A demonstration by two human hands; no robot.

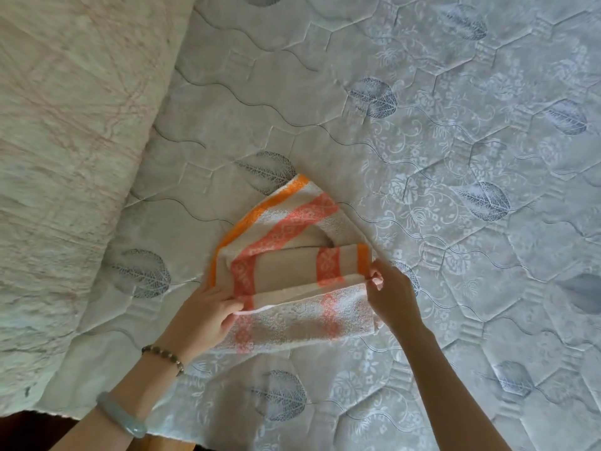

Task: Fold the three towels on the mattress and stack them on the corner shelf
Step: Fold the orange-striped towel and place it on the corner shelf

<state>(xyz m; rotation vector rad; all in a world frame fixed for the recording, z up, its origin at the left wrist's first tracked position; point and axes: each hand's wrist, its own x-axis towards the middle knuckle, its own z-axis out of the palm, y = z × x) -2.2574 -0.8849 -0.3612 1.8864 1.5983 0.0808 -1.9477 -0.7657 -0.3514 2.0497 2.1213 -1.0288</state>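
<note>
Head view: it looks down on two bare hands that hold one towel.
Blanket (65, 125): pale, with thin pink lines. It lies well to the left of the left fingers and covers that side of the mattress.
Bangle (122, 418): pale green, on the left forearm, well behind the fingers.
Beads (162, 354): a dark string on the left wrist, just behind the hand.
Left hand (208, 314): the fingers are curled and pinch the left end of the folded strip. The thumb is on top and the other fingers go under the cloth, partly hidden.
Towel (292, 255): white with orange and coral stripes, half folded, lying on the mattress. The folded strip runs from the left fingers to the right fingers. A loose, rounded part lies beyond the fingertips, on the far side. A flat layer lies on the near side, between the wrists.
Right hand (390, 294): the fingers are bent, and thumb and fingertips pinch the right end of the strip.
Mattress (455, 109): quilted, pale, printed with grey-blue leaves. It spreads to the right of the right fingers and under the towel.
</note>
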